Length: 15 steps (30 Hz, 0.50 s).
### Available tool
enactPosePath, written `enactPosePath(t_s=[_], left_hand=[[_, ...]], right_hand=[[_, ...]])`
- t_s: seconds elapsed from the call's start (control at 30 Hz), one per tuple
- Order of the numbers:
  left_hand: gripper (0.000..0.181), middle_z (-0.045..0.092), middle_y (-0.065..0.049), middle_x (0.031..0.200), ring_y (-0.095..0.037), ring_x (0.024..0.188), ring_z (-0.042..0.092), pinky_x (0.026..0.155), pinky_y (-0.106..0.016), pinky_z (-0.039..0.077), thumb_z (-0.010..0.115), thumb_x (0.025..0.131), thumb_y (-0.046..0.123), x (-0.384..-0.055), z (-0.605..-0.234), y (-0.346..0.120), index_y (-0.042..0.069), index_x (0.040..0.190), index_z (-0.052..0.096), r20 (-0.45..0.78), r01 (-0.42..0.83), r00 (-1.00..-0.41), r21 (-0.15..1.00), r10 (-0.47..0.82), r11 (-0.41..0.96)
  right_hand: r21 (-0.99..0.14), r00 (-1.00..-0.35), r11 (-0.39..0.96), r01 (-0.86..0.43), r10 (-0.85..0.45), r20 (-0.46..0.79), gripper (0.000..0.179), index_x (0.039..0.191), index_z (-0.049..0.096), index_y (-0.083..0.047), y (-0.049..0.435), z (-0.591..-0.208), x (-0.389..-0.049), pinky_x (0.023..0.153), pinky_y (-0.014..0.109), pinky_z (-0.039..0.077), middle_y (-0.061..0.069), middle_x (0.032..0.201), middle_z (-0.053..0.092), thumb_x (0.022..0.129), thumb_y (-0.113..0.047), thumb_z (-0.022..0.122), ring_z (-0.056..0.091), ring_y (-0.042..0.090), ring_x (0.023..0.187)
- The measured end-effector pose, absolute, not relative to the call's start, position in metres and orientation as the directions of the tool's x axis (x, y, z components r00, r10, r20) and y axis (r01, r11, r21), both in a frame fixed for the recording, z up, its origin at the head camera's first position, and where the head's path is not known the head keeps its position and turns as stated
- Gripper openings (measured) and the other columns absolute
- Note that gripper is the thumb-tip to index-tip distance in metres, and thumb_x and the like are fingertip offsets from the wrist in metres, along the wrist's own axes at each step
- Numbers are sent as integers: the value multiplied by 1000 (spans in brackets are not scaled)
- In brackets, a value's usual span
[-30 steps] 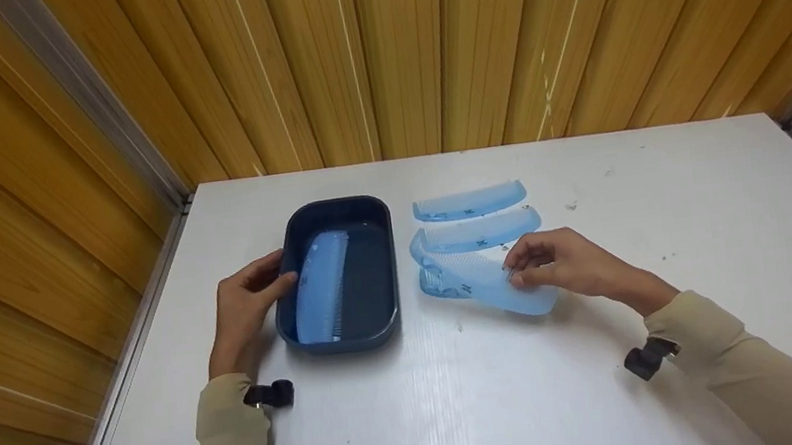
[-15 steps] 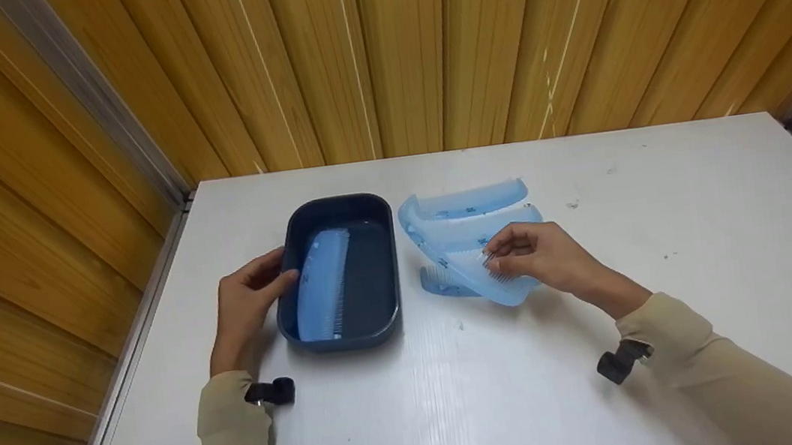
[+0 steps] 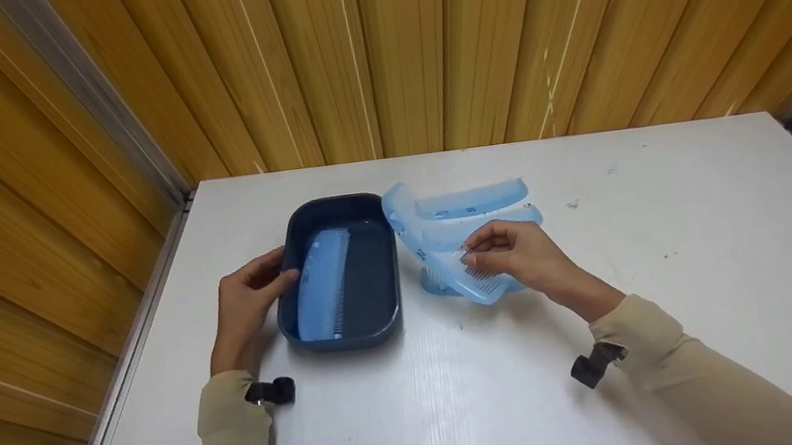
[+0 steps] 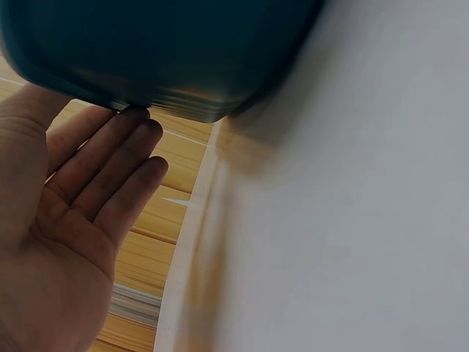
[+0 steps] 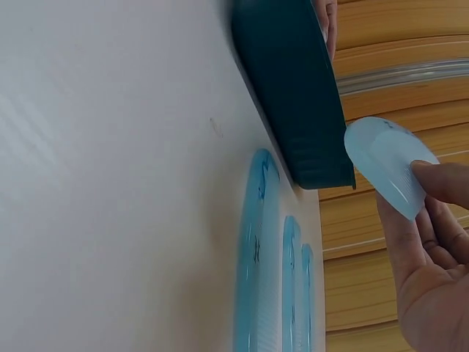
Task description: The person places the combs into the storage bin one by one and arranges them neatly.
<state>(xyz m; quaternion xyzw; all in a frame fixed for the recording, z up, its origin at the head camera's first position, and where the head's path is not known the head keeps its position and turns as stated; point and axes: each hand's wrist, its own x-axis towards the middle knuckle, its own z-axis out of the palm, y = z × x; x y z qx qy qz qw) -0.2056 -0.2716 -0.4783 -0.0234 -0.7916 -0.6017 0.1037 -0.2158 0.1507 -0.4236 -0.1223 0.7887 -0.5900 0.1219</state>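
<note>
In the head view my left hand [image 3: 244, 305] holds the left side of a dark blue rectangular tub [image 3: 374, 278], thumb over the rim and fingers along the outer wall. A light blue comb [image 3: 322, 286] lies inside, along the tub's left half. My right hand [image 3: 530, 257] pinches a second translucent blue comb [image 3: 408, 232] by its toothed edge. That comb is raised and slanted, its far end overlapping the tub's right rim in this view. The right wrist view shows this held comb [image 5: 385, 158] lifted above the combs on the table, between thumb and fingers.
Three similar blue combs lie on the white table [image 3: 420, 416] right of the tub: a far comb [image 3: 473, 200], a middle comb [image 3: 516, 218] and a near comb [image 3: 438, 287], partly covered by the held one. Wood-patterned panels [image 3: 406, 55] stand behind the table.
My right hand has moved left with the comb, raising it off the near comb and turning its far end toward the tub. My left hand and the tub stay in place.
</note>
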Motion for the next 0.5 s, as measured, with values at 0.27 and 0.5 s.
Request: enactPosePath(t_s=[0.27,0.5], left_hand=[[43,74,-13,127,-24,113,68,91,-24,57,84,94,14,-206,-479,-272,5,135,73,199,168,-976,942,-83,290],[44,74,-11,127,-23,114,69,91,-25,58,84,94,15,-205,-480,-271,5,136,72,189,156,-978,943,-90,294]], right_hand=[[-984,-947,177,3,-314,-60,22,112,74,1,125,-423,-212,86,27,58,8,103,76,94,-7,81,71,19,94],[-993,-956,108,49,-282,-78,19,108,75,1,104,-426,-209,81,23,57,7,99,76,92,-5,82,70,16,93]])
